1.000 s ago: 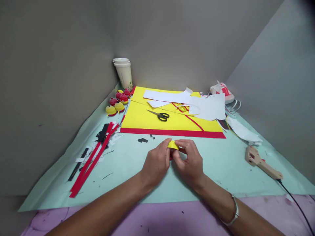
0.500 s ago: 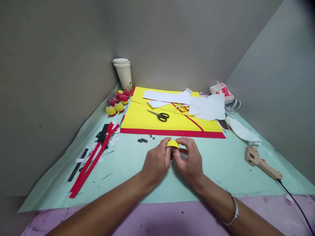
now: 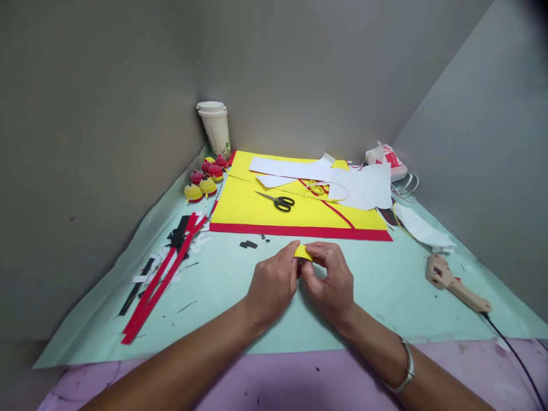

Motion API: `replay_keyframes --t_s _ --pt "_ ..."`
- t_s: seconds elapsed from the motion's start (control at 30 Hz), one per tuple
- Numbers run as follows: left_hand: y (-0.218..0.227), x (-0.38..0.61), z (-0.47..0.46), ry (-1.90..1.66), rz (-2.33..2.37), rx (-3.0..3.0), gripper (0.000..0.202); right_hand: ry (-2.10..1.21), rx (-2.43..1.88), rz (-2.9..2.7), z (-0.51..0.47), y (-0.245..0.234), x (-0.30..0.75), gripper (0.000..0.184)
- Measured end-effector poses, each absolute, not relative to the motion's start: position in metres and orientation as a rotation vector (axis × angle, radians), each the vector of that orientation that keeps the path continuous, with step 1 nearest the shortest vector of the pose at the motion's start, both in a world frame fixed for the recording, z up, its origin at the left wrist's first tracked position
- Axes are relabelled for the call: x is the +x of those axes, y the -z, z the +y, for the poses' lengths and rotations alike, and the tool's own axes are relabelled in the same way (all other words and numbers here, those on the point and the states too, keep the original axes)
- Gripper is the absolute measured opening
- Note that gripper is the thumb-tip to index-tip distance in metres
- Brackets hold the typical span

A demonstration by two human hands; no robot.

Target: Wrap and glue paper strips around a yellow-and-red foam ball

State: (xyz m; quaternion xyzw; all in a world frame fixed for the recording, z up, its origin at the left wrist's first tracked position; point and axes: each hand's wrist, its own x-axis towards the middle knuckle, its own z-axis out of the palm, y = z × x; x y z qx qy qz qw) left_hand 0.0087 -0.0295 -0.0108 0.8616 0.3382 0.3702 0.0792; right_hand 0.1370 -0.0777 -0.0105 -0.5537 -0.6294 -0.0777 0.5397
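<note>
**Handwork at your green-covered surface point(image 3: 222, 279)**

Yellow sheets point(image 3: 240, 208), red-edged, lie toward the back. In front of them your left hand point(image 3: 273, 279) and right hand point(image 3: 331, 279) meet, fingers narrow, both pinching one item. Glue gun point(image 3: 460, 286) well off to your right. Scissors point(image 3: 278, 201) on the sheets. Smallest: yellow ribbed piece point(image 3: 303, 252), between your fingertips, partly hidden.

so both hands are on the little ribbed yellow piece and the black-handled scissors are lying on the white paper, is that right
No: the head view shows the black-handled scissors lying on the yellow sheet, not the white paper. The left hand and right hand are on the little ribbed yellow piece.
</note>
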Motion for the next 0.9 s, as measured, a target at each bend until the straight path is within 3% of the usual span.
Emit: replay_keyframes --t_s 0.27,0.53,0.9 --pt "0.001 0.011 -0.03 -1.011 1.079 2.196 0.029 -0.154 -1.422 -1.296 -0.075 0.008 0.136 0.017" --pt "-0.012 0.002 -0.011 -0.969 0.924 1.548 0.022 -0.34 -1.269 -1.468 -0.078 0.004 0.145 0.047" --pt "-0.013 -0.006 0.005 -0.562 0.496 1.0 0.034 -0.505 -1.149 -1.555 -0.073 0.001 0.158 0.051"
